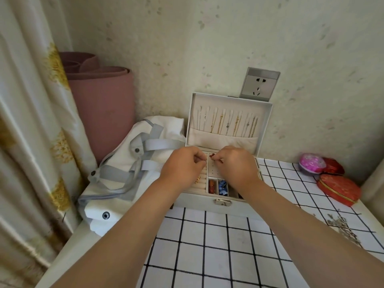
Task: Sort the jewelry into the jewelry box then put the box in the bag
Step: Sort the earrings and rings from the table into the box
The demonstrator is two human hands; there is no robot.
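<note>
Over the jewelry box point(199, 201) at the back edge of the table point(207, 246), a red earring point(212, 156) is pinched by the right hand point(236, 166), a tiny piece point(204, 161) by the left hand point(182, 166).

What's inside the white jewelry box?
Thin chains hang in the open lid. Below sit a reddish-brown piece and a blue piece. The right hand pinches a small red piece; it and the left hand hide much of the tray.
</note>
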